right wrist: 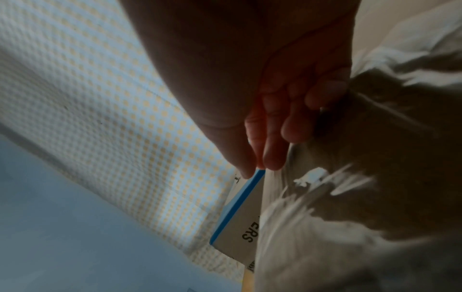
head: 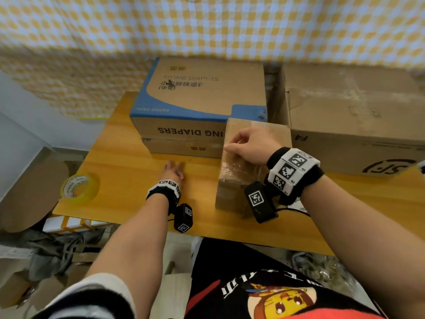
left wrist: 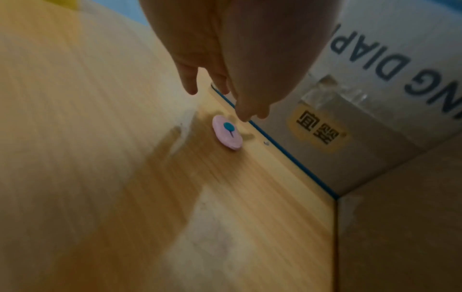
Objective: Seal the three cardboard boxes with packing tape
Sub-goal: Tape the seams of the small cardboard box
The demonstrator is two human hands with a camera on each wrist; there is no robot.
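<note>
A small brown box (head: 243, 180) stands on the wooden table (head: 124, 157), with shiny clear tape (head: 232, 166) over its top and front. My right hand (head: 232, 145) is on top of it and pinches the tape between thumb and forefinger; the right wrist view shows the fingers (right wrist: 272, 158) against the glossy tape (right wrist: 312, 197). My left hand (head: 175, 168) reaches flat over the table. In the left wrist view its straight fingers (left wrist: 246, 113) hang just above a small pink cutter (left wrist: 227, 134); whether they touch it I cannot tell. A yellowish tape roll (head: 79, 188) lies at the table's left edge.
A blue and brown diaper box (head: 202, 97) sits behind the small box on another flat carton (head: 184, 148). A large brown box (head: 358, 116) fills the back right. A checked cloth (head: 207, 26) hangs behind. Cardboard and clutter lie on the floor at left.
</note>
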